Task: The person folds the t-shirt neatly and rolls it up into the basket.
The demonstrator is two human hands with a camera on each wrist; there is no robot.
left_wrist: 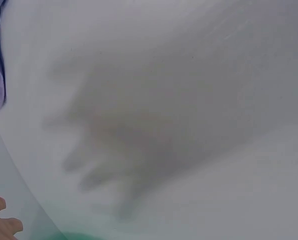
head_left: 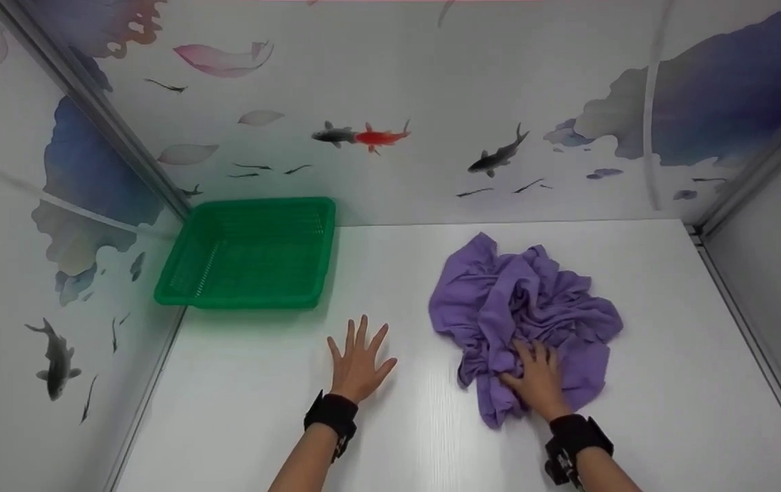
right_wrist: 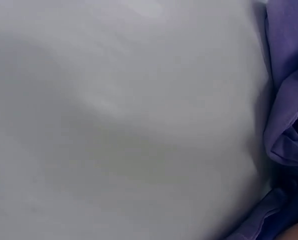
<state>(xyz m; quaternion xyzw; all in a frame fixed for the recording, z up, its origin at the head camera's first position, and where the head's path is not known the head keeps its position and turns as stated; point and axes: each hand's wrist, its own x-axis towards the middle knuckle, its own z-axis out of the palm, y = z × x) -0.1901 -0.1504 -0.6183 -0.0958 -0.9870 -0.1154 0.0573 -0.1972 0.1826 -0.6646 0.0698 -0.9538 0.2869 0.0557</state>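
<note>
Honestly, with the left hand (head_left: 357,367) spread wide and the right hand (head_left: 540,380) on the crumpled purple fabric heap (head_left: 533,301) at four o'clock, grip unclear to me, one-handed pulling could tighten its folds.

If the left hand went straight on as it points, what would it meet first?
Probably the fish-printed back wall; the left hand seems aimed between the green basket and the purple cloth, though basket clearance is unclear.

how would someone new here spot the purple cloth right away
Start at the white tabletop and look right of the green basket. The purple cloth lies there in a heap, the right hand touching it. Loose purple folds set it apart from the basket.
</note>
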